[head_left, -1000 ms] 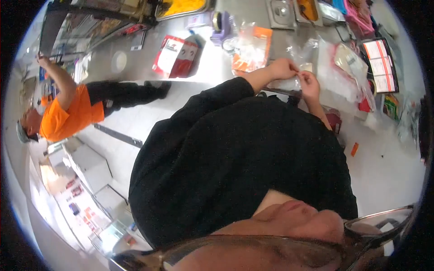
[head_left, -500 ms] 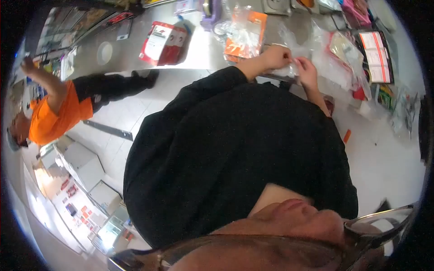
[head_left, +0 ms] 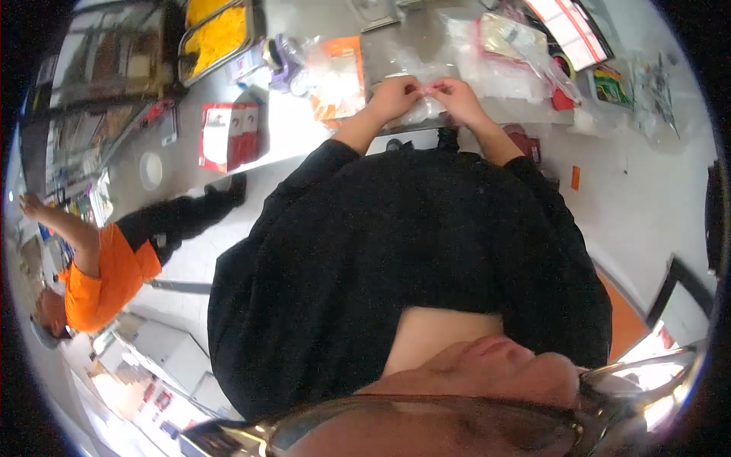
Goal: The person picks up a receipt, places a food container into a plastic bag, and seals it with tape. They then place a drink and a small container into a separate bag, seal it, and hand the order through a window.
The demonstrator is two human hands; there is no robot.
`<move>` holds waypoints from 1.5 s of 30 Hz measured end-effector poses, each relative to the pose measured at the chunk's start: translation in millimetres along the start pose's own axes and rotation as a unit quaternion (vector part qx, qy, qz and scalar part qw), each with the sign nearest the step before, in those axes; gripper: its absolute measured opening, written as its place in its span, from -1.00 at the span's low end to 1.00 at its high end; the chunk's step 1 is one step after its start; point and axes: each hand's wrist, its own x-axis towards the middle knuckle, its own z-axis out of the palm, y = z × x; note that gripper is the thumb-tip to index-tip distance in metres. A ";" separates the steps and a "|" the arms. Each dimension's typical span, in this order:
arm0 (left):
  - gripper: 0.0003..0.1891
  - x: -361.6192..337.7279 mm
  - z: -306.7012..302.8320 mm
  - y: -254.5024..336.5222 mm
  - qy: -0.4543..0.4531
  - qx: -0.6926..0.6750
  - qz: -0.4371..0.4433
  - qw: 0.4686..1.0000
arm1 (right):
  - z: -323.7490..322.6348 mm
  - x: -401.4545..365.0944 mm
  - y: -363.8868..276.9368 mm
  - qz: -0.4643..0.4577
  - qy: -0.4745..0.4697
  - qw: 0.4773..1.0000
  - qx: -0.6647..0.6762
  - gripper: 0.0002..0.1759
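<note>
My left hand (head_left: pixel 396 99) and my right hand (head_left: pixel 458 100) meet at the table's near edge, fingers pinched on a small clear plastic bag (head_left: pixel 428 114). A pink strip along the bag's edge shows between the fingertips. The bag's lower part hangs just below the hands, and its contents cannot be made out. Left of my left hand lies an orange packet (head_left: pixel 349 57) with clear plastic over it. To the right of my right hand is a heap of clear plastic bags (head_left: pixel 502 68).
A purple tape dispenser (head_left: pixel 285 65), a red-and-white box (head_left: pixel 228 137) and a tray of yellow pieces (head_left: pixel 221 38) stand on the left. White-and-red cards (head_left: pixel 567 30) lie at the right. A person in an orange shirt (head_left: pixel 110 270) stands at the far left.
The camera view has turned, so the table items and the person in orange appear shifted. Both hands still pinch the bag, the right hand now more level with the left.
</note>
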 end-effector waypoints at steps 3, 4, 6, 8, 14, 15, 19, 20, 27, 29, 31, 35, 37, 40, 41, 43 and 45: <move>-0.65 -2.1 1.5 14.7 0.023 0.000 0.001 1.000 | -8.6 -5.9 -18.7 -0.050 -0.004 0.993 -0.107 -0.71; -0.69 4.4 11.4 -4.1 0.030 -0.052 0.011 0.998 | -9.7 -4.4 -10.5 -0.042 0.000 0.996 -0.082 -0.70; -0.80 8.0 15.9 -7.4 0.078 -0.010 -0.008 0.997 | -11.6 -10.1 6.2 -0.054 -0.005 0.998 -0.033 -0.69; -0.80 9.3 17.3 -0.9 0.068 0.047 -0.030 0.996 | -14.9 -25.0 13.4 -0.058 -0.011 0.998 -0.020 -0.68; -0.84 -2.0 23.1 17.7 0.127 0.054 0.014 0.990 | -170.4 -96.6 100.3 -0.026 0.490 0.870 0.045 -0.86; -0.86 -1.9 27.0 15.1 0.147 0.049 0.043 0.987 | -215.0 -111.4 103.2 0.008 0.563 0.822 -0.082 -0.82; -0.90 -4.0 36.3 8.5 0.201 0.073 0.123 0.969 | -316.9 -86.3 143.6 -0.003 0.460 0.862 -0.214 -0.71; -0.91 -3.5 36.8 11.6 0.213 0.089 0.136 0.964 | -331.0 -81.1 146.8 0.040 0.361 0.918 -0.158 -0.69; -0.91 -6.9 40.6 12.8 0.213 0.104 0.084 0.968 | -358.7 -116.4 175.2 0.082 0.160 0.977 0.114 -0.75; -0.90 -1.6 43.5 15.5 0.215 0.111 0.058 0.969 | -360.5 -123.0 183.4 -0.011 0.239 0.971 0.011 -0.74; -0.90 2.3 45.2 15.3 0.220 0.102 0.061 0.968 | -313.8 -125.5 169.8 -0.110 0.378 0.907 -0.149 -0.74; -0.90 0.7 46.3 10.9 0.200 0.096 0.009 0.975 | -317.1 -105.6 180.6 0.055 0.512 0.854 -0.079 -0.72; -0.90 1.3 50.6 14.3 0.212 0.068 0.017 0.975 | -326.0 -106.4 121.9 0.011 0.439 0.897 -0.053 -0.72; -0.90 2.4 53.4 14.2 0.217 0.074 0.007 0.973 | -337.8 -91.5 120.5 -0.029 0.305 0.951 -0.029 -0.71; -0.90 0.7 53.4 16.0 0.218 0.083 0.003 0.972 | -344.9 -85.6 125.7 -0.044 0.259 0.965 -0.025 -0.71; -0.90 1.7 51.8 27.5 0.221 0.100 0.000 0.970 | -359.4 -101.4 105.8 0.009 0.176 0.972 0.154 -0.73; -0.90 1.8 50.5 26.6 0.216 0.102 0.004 0.971 | -354.1 -126.1 113.2 0.020 0.171 0.968 0.182 -0.75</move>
